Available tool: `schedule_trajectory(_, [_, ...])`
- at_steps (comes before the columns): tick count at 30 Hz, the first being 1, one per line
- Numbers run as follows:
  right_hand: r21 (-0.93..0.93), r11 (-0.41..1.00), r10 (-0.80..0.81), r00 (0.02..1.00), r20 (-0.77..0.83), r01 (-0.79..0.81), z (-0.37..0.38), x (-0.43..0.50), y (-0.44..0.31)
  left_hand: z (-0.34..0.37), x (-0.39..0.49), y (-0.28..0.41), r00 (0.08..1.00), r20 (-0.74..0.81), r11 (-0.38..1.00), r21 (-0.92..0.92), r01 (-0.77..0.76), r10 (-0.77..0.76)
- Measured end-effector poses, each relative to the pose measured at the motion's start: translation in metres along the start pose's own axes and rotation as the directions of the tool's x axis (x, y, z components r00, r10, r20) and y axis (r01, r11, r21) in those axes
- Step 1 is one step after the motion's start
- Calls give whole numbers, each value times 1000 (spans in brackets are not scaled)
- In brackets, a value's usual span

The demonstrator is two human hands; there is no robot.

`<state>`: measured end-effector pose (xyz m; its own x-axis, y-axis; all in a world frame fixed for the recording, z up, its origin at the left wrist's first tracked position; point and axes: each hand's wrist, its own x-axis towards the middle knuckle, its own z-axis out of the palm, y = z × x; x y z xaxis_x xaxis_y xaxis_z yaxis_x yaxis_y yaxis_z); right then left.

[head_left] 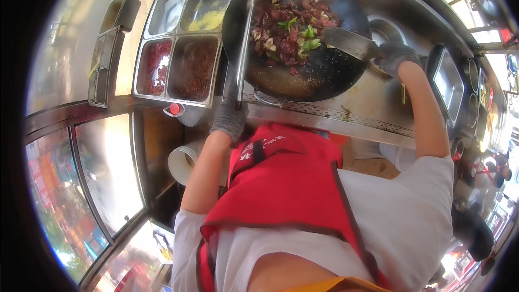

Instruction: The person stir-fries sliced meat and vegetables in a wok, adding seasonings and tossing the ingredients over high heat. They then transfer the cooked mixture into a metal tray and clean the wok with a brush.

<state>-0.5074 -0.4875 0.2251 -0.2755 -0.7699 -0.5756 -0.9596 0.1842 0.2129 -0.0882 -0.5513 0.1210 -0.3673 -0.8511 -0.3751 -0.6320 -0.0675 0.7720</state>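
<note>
A large black wok [320,83] stands before me on the steel stove. Chopped reddish-brown meat [279,44] lies in it, mixed with pale slices and pieces of green vegetable [311,44]. My left hand [230,119], in a grey glove, grips the long steel handle of a ladle [246,40]. The ladle's head rests at the far left of the wok, by the food. Also gloved in grey, my right hand [395,57] holds a flat metal spatula [348,42]. Its blade reaches into the right side of the meat.
Left of the wok, a steel rack holds pans with red chopped chili [152,69], dark red flakes [192,69] and a yellow substance [206,18]. A round metal pot [389,28] and a rectangular steel pan [449,81] stand right. A white bucket [182,164] is below the counter.
</note>
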Motion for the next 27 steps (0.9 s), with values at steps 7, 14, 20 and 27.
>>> schedule_trajectory(7, [204,978,95,969,-227,-48,32,74,-65,26,15,18,964,239,988,-64,140,-121])
schedule_trajectory(14, [81,991,112,993,-42,-108,43,39,17,-20,-40,-37,1000,-14,999,35,15,-15])
schedule_trajectory(20, [327,944,-7,995,-97,39,72,80,-69,16,-26,-23,989,145,999,-33,30,-25])
schedule_trajectory(27, [91,994,-51,998,-19,53,0,5,-4,-24,-66,-34,996,1,987,133,89,-90])
